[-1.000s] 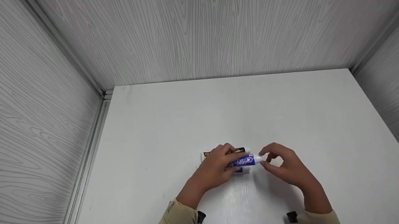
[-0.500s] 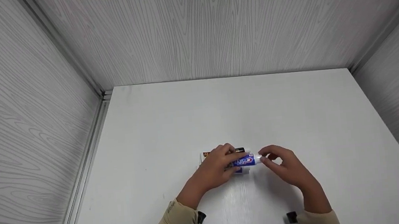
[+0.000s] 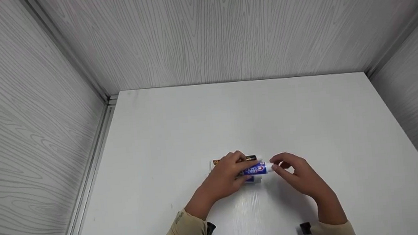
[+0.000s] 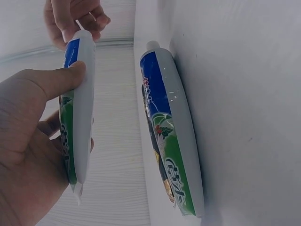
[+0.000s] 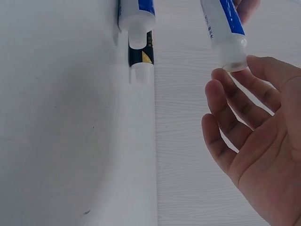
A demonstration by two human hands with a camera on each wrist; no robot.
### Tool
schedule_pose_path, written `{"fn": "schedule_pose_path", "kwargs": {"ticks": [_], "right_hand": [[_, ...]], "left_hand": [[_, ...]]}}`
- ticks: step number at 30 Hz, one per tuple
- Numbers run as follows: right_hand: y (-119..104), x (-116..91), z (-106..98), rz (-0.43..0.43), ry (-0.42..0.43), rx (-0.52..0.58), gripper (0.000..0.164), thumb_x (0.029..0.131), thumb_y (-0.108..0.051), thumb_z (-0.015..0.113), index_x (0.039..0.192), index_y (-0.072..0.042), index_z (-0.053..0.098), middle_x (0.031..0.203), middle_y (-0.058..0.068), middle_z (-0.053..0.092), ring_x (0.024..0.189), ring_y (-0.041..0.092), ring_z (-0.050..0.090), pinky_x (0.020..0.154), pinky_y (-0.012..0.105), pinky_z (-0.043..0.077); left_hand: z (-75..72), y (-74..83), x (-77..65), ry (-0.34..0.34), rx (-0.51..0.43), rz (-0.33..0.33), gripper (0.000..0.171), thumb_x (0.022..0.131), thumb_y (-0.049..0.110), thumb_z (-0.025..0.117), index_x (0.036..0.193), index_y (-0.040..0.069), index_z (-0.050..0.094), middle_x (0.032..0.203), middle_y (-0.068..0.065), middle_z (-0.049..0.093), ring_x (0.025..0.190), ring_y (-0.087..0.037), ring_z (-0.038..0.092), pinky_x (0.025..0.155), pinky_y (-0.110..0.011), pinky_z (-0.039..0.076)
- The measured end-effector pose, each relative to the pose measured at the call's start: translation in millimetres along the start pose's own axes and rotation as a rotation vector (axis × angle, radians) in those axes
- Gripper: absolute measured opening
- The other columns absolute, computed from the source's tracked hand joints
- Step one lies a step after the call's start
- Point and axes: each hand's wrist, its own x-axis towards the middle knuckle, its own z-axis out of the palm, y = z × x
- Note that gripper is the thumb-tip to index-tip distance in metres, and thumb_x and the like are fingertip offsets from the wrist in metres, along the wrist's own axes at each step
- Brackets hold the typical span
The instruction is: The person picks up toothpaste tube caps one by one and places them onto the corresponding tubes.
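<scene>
My left hand [image 3: 220,179] grips a blue, green and white toothpaste tube [image 4: 83,113] above the table, its thumb across the printed face. The tube's white cap [image 5: 233,60] points right, towards my right hand [image 3: 299,174]. Thumb and fingertips of that right hand pinch the cap, while its other fingers are loosely bent in the right wrist view. Under the left hand lies a second blue and green toothpaste tube [image 4: 164,127], cap also to the right. Beside it is a black tube with gold marks [image 5: 142,55], mostly hidden by the hand and the other tubes.
The white table [image 3: 179,124] extends behind the hands and to both sides. Grey wood-grain panels [image 3: 200,30] close in the back, left and right. Both tubes on the table lie close together below the held one.
The right thumb has shifted slightly upward along the cap, and the right hand has drawn slightly left. The left hand and the tubes on the table stay in place.
</scene>
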Motion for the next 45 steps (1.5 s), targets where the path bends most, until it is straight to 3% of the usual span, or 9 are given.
{"fn": "schedule_pose_path", "kwargs": {"ticks": [6, 16, 25, 30, 33, 39, 45], "right_hand": [[-0.2, -3.1, 1.0, -0.066, 0.015, 0.0, 0.024, 0.099, -0.019, 0.078, 0.121, -0.016, 0.073, 0.117, -0.005, 0.074, 0.091, 0.008, 0.067, 0.086, 0.049, 0.057], [0.0, 0.9, -0.8, -0.097, 0.014, -0.005, 0.027, 0.095, -0.014, 0.082, 0.12, -0.012, 0.073, 0.116, 0.002, 0.075, 0.088, 0.008, 0.069, 0.088, 0.046, 0.057], [-0.4, 1.5, -2.4, -0.107, 0.005, -0.003, 0.029, 0.093, -0.011, 0.083, 0.118, -0.018, 0.073, 0.114, -0.005, 0.074, 0.089, 0.008, 0.069, 0.088, 0.047, 0.058], [1.0, -0.1, -2.1, -0.135, 0.012, 0.002, 0.032, 0.09, -0.006, 0.085, 0.119, -0.013, 0.074, 0.114, -0.004, 0.075, 0.089, 0.01, 0.07, 0.087, 0.035, 0.058], [0.8, 1.0, -2.8, -0.136, 0.012, 0.01, 0.031, 0.09, -0.005, 0.084, 0.118, -0.015, 0.075, 0.114, -0.006, 0.075, 0.088, 0.01, 0.07, 0.088, 0.03, 0.056], [2.7, 1.2, -2.3, -0.092, -0.022, 0.028, 0.027, 0.095, -0.013, 0.081, 0.12, -0.021, 0.074, 0.115, -0.009, 0.074, 0.088, 0.009, 0.068, 0.086, 0.042, 0.056], [4.4, 1.1, -1.4, -0.092, -0.05, 0.04, 0.027, 0.098, -0.017, 0.078, 0.125, -0.015, 0.074, 0.119, -0.003, 0.075, 0.093, 0.012, 0.067, 0.086, 0.042, 0.057]], "left_hand": [[0.8, 2.2, -2.6, -0.007, 0.004, -0.003, 0.047, 0.101, 0.02, 0.075, 0.147, 0.026, 0.066, 0.122, -0.002, 0.061, 0.11, -0.018, 0.058, 0.097, -0.037, 0.052], [-1.7, 2.4, -1.1, -0.006, 0.005, -0.002, 0.049, 0.101, 0.02, 0.075, 0.149, 0.026, 0.064, 0.121, -0.002, 0.061, 0.108, -0.018, 0.057, 0.095, -0.036, 0.051], [-1.7, 2.1, -0.6, -0.015, -0.003, -0.01, 0.049, 0.101, 0.019, 0.075, 0.148, 0.026, 0.065, 0.122, -0.002, 0.061, 0.109, -0.018, 0.057, 0.096, -0.037, 0.051], [-1.0, 3.6, -1.4, -0.019, -0.005, -0.011, 0.049, 0.101, 0.019, 0.075, 0.149, 0.027, 0.064, 0.121, -0.002, 0.061, 0.109, -0.019, 0.057, 0.096, -0.037, 0.051], [-1.9, 3.0, -0.5, -0.021, -0.001, -0.011, 0.05, 0.101, 0.02, 0.074, 0.149, 0.028, 0.063, 0.122, -0.003, 0.061, 0.109, -0.019, 0.057, 0.096, -0.037, 0.051], [-0.8, 2.3, -0.8, -0.024, 0.002, -0.017, 0.051, 0.102, 0.019, 0.074, 0.15, 0.029, 0.062, 0.122, -0.002, 0.06, 0.111, -0.019, 0.057, 0.098, -0.037, 0.051], [-1.3, 2.7, -1.6, -0.024, 0.005, -0.011, 0.05, 0.102, 0.019, 0.073, 0.15, 0.026, 0.063, 0.122, -0.003, 0.061, 0.109, -0.019, 0.056, 0.096, -0.036, 0.051]]}}
